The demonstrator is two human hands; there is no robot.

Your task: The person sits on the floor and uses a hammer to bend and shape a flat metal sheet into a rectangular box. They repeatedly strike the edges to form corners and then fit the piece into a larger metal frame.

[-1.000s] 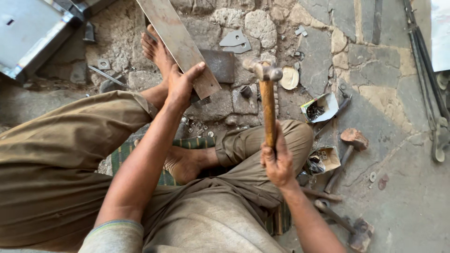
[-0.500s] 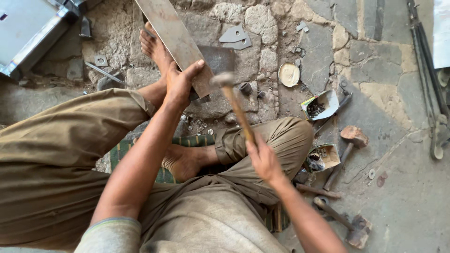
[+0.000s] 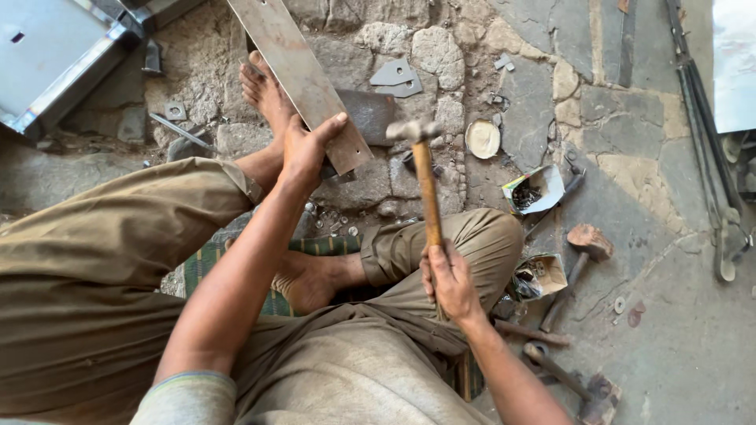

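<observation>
Beside right hand (image 3: 450, 282), spare hammers (image 3: 579, 256)

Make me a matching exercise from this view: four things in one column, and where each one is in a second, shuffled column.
Things:
1. hammer
2. flat metal bar
3. round pale lid
4. striped green mat

Places:
A. under the folded leg
B. held by the left hand, one foot pressing on it
C. gripped by the right hand, head raised
D. lying on the stone floor, beside the hammer's head

Pairs: 1-C, 2-B, 3-D, 4-A
</observation>
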